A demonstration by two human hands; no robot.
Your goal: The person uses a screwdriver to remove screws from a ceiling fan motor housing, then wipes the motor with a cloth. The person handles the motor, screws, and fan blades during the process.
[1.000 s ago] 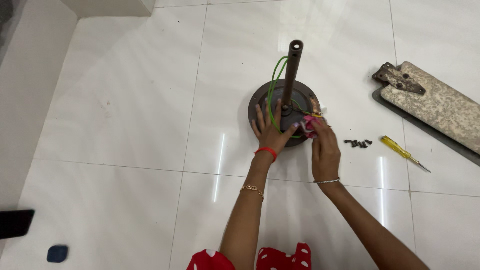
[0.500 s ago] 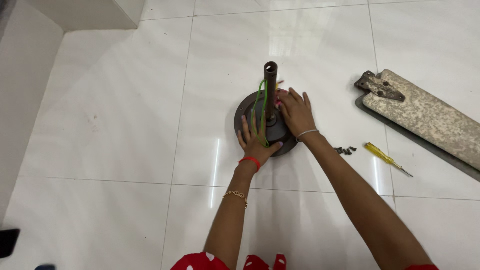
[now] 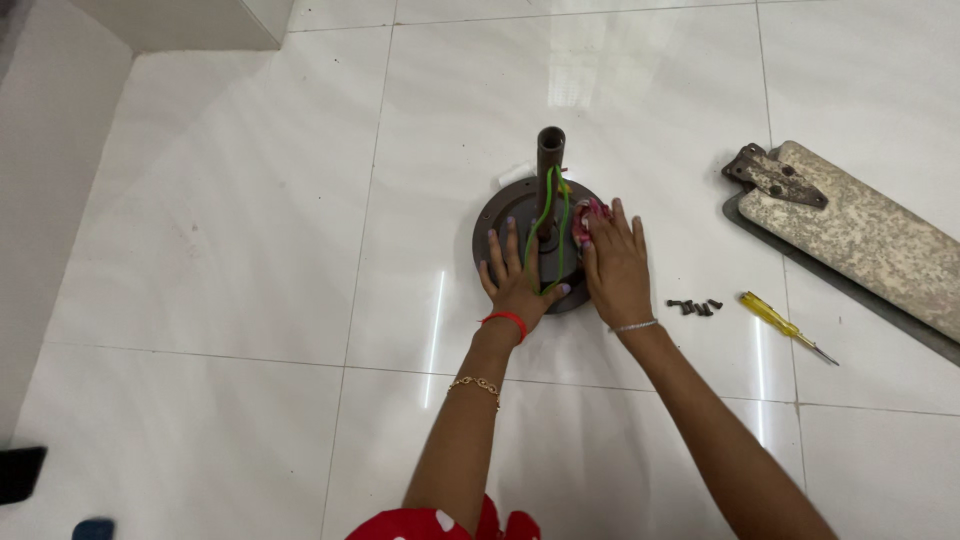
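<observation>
A round dark brown fan motor point(image 3: 495, 215) lies flat on the white tiled floor, its brown rod point(image 3: 549, 160) standing upright in the middle. Green wires point(image 3: 545, 215) run down the rod. My left hand point(image 3: 518, 280) lies flat on the motor's near left side, fingers spread. My right hand point(image 3: 615, 265) rests palm down on the motor's right side, its fingertips over a pink part point(image 3: 590, 212) with wires. Neither hand grips anything that I can see.
Several small dark screws point(image 3: 694, 305) lie right of the motor, beside a yellow-handled screwdriver point(image 3: 785, 326). Worn cream fan blades point(image 3: 860, 235) with a metal bracket point(image 3: 772, 176) lie at the right. A white wall base is at the top left.
Both hands have settled flat on the motor, the right one moving down from the rod's side. The view has shifted slightly.
</observation>
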